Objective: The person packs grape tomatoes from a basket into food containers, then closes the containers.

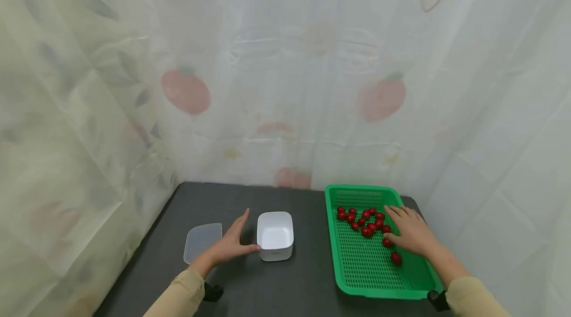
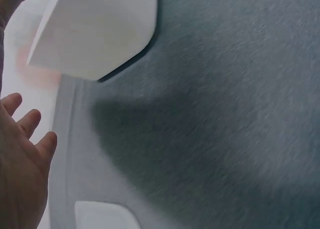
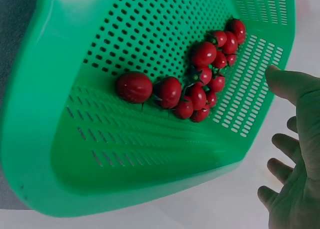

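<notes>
Gleaming red, small tomatoes (image 3: 198,95) lie inside a perforated green basket (image 1: 363,270).

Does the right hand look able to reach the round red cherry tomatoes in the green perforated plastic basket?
Likely yes: the empty right hand is close to the cherry tomatoes, and the basket, open on top, leaves the way free.

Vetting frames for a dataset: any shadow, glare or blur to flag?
Head: the curtain print looks pale and soft-edged, defocus or faint printing, can't tell; left wrist: a broad, soft-edged shadow darkens the table near the white container; right wrist: small bright glints on the tomatoes, pale glare on the green basket rim at upper left.
</notes>
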### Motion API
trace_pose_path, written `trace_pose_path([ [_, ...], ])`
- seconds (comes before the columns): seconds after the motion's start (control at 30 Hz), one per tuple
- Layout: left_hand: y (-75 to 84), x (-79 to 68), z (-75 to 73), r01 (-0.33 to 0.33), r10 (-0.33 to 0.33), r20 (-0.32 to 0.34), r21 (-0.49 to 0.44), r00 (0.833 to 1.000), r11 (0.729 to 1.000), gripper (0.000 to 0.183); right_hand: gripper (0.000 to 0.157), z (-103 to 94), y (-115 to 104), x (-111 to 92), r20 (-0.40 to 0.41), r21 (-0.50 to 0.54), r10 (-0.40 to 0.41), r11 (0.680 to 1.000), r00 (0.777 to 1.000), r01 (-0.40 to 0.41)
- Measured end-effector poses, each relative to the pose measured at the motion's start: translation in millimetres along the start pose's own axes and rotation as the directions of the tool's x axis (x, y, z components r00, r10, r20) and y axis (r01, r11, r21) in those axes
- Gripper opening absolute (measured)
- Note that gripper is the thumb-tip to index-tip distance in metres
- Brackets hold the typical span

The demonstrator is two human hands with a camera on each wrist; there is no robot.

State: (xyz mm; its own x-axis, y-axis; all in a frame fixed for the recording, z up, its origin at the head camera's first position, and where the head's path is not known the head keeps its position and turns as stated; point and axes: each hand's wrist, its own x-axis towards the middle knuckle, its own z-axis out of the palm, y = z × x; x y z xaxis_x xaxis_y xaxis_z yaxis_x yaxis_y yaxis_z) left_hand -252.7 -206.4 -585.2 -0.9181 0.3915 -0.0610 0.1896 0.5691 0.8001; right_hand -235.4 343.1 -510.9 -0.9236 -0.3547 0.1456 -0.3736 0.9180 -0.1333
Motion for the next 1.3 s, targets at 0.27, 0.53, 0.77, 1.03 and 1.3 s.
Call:
trace_pose_path([
  [0.27,-2.5,2.9,15.9,0.040,-0.041,-0.012,-0.052,0.999,0.998,0.125,0.075,4.3,3,-1,0.052,-0.034,-0.028,0.999,0.998,0.029],
  [0.53,-1.4,12.2,20.0,0.053,-0.055,-0.014,-0.083,0.998,0.995,0.128,0.068,7.2,8,-3,0.138,-0.044,-0.047,0.998,0.989,0.054],
  [0.77,-4.1,13.8,23.6,0.040,-0.039,0.020,-0.085,0.999,0.996,0.130,0.066,9.6,7,-5,0.214,-0.023,-0.033,0.999,0.976,0.038],
  [1.03,-10.4,13.2,31.0,0.036,-0.034,0.029,-0.106,0.999,0.994,0.131,0.050,23.9,3,-9,0.266,-0.013,-0.060,0.998,0.962,0.066],
  [1.3,-7.0,20.8,34.7,0.027,-0.025,0.012,-0.147,1.000,0.989,0.130,0.038,29.3,8,-11,0.237,-0.082,-0.141,0.983,0.961,0.164],
])
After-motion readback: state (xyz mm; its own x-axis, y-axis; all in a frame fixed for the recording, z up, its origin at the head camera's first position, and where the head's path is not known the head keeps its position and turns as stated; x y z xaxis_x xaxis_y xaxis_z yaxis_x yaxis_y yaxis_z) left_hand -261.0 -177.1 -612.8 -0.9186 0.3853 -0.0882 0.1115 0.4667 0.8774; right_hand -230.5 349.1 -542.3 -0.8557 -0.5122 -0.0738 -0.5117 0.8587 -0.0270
